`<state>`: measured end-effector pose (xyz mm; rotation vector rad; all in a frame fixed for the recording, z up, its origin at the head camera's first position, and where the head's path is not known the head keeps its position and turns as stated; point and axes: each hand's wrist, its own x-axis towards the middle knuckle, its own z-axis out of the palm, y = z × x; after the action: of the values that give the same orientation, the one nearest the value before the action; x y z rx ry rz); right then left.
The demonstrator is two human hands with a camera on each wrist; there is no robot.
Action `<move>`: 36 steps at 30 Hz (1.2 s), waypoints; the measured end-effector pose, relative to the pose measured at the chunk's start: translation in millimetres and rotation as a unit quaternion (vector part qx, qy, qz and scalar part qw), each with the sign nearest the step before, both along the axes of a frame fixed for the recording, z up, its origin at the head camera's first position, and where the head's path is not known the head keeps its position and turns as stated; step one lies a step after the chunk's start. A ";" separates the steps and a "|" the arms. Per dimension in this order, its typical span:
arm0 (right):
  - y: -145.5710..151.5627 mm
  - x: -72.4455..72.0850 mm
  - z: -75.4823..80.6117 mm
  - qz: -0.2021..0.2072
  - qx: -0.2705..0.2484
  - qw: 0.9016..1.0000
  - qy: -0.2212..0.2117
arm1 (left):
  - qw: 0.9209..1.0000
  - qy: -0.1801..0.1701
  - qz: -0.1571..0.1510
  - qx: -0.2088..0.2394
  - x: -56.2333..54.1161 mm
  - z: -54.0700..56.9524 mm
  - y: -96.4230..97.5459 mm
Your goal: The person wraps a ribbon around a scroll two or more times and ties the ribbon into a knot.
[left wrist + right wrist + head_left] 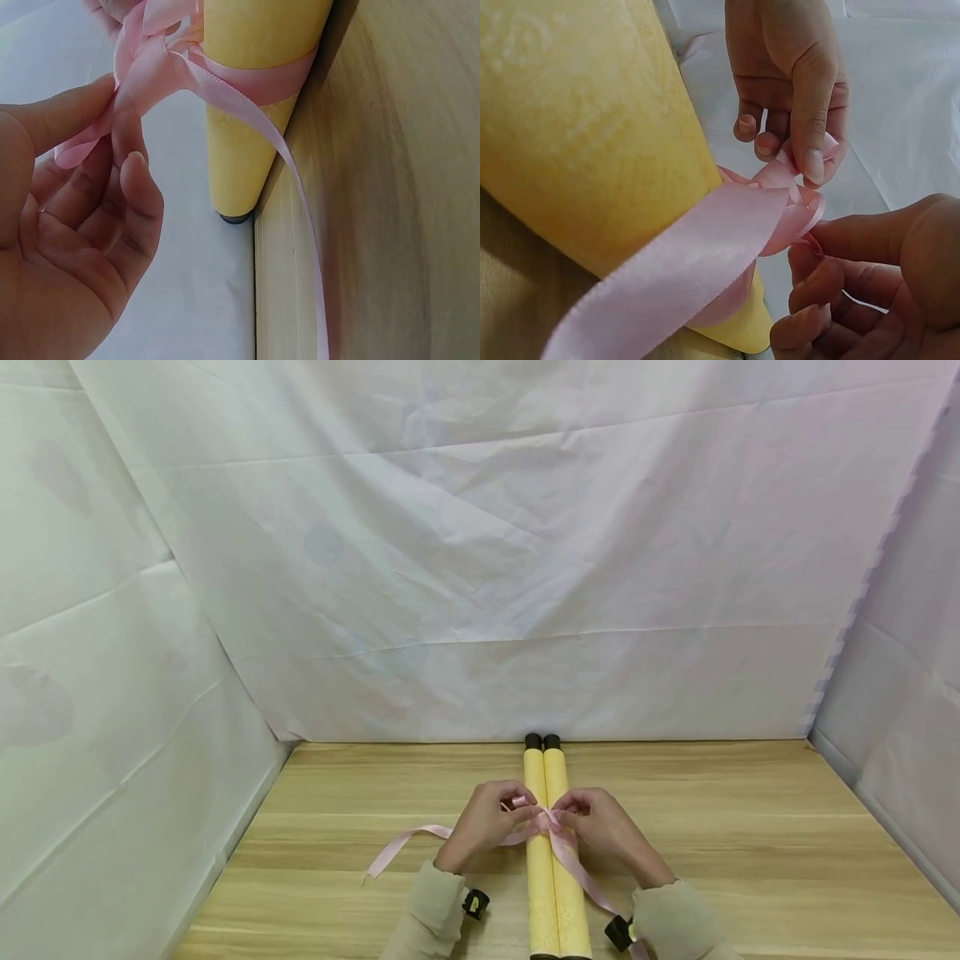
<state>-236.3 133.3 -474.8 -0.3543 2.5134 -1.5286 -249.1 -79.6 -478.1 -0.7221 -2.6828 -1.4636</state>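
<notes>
Two yellow scrolls [542, 885] with black end caps lie side by side, pointing away from me. A pink satin ribbon [262, 81] wraps around them and crosses in a knot on top. My left hand [486, 820] pinches a loop of the ribbon between thumb and fingers, just left of the knot. On the other side my right hand [892, 277] pinches another fold of ribbon close to the knot. One ribbon tail [401, 845] trails left over the table, and a wide tail [675, 277] runs down along the right scroll.
The scrolls rest on a wood-grain table [360, 893], their far caps near a white cloth backdrop [465, 568]. White cloth walls also stand at left and right. Black wrist cameras [476, 904] sit by the beige sleeves [431, 910].
</notes>
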 end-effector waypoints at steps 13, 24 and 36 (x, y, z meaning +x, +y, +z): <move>1.2 0.5 0.2 0.008 -0.031 0.999 -0.024 | 1.000 0.000 0.017 0.007 -0.7 2.1 -5.5; 2.0 -3.1 -2.2 0.023 -0.102 0.993 -0.056 | 1.000 -0.003 0.015 0.001 -2.6 0.7 -9.9; 4.9 -4.1 -1.5 0.055 -0.107 0.991 -0.057 | 0.998 -0.049 0.026 -0.021 -0.9 3.9 -13.0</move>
<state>-240.4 138.1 -476.3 -0.4145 2.2115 -1.7268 -250.0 -92.7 -474.1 -0.5929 -2.7889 -1.4733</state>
